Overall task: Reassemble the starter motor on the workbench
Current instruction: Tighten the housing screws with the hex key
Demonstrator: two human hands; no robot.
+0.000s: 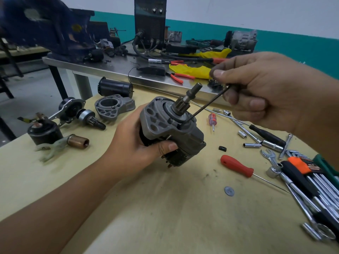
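My left hand grips a grey starter motor above the tan workbench, its pinion shaft pointing up and away. My right hand pinches a thin black hex key. The key's long end reaches down into a screw hole on the motor's front housing. To the left lie a second grey nose housing, a black motor body, a drive gear assembly, a solenoid and a copper plunger with a fork lever.
A red-handled awl, a small screwdriver, loose sockets, a washer and a spread of wrenches and hex keys lie at right. Behind stands a steel table with pliers, yellow rags, a welder and a blue vise.
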